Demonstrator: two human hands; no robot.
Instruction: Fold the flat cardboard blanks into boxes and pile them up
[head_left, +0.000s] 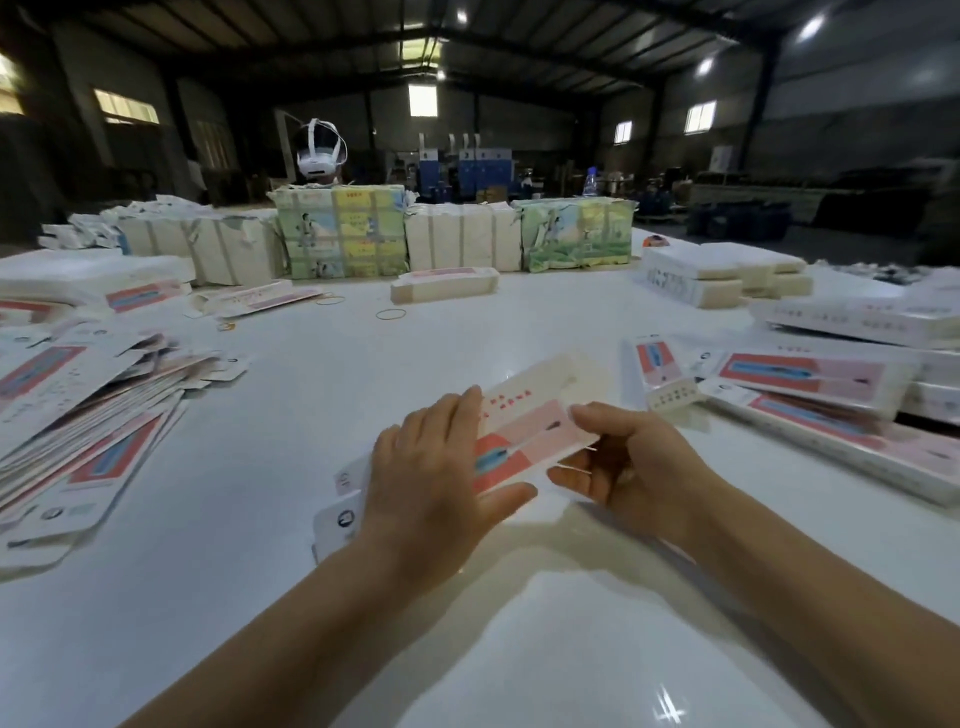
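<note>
White table (322, 374): left hand (431, 467) and right hand (623, 462) both grip half-folded box (524, 431), inside hidden.

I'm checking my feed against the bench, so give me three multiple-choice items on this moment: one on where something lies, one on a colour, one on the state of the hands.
1. Where does the fanned heap of flat blanks lie?
A. at the person's left
B. at the far side, beside the other worker
C. under the right forearm

2. What colour are the loose rubber bands on the table?
A. blue
B. yellow
C. black

3. How is the carton held?
A. left hand alone
B. lying free on the table
C. in both hands

Key: 1 A, the heap spreads along the table's left edge. 2 B, the thin rings look yellow against the white top. 3 C, the left hand and the right hand each grip a side of it.
</note>
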